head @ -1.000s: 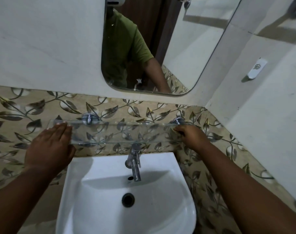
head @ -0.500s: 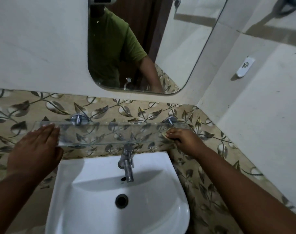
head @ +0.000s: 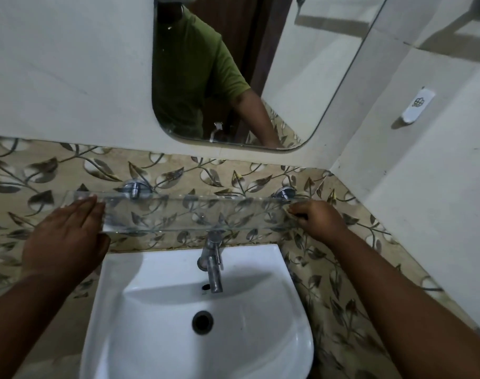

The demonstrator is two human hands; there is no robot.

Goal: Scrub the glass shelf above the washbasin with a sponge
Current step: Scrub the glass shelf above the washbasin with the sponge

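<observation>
2 bare hands rest on 1 clear rectangular glass shelf (head: 195,214), which is fixed to the leaf-patterned tile wall (head: 342,269) by 2 round chrome brackets, 1 toward the shelf's left (head: 136,188) and 1 at its right end (head: 285,193). Left hand (head: 66,236): flat and fully open, palm down, fingers together, lying on the shelf's left end and holding nothing. Right hand (head: 319,218): curled closed at the shelf's right end, just below the right bracket, fingers pinched on 1 small pale yellow sponge (head: 288,210), of which only a sliver shows against the glass. Below the shelf's middle stands 1 chrome tap (head: 213,265) over 1 white ceramic washbasin (head: 157,310) with 1 dark round drain (head: 202,321). Above the shelf hangs 1 rounded-corner mirror (head: 301,77), reflecting a green short-sleeved shirt and 1 bare arm. To the shelf's upper right, on the plain side wall, sits 1 small white holder (head: 418,105).
</observation>
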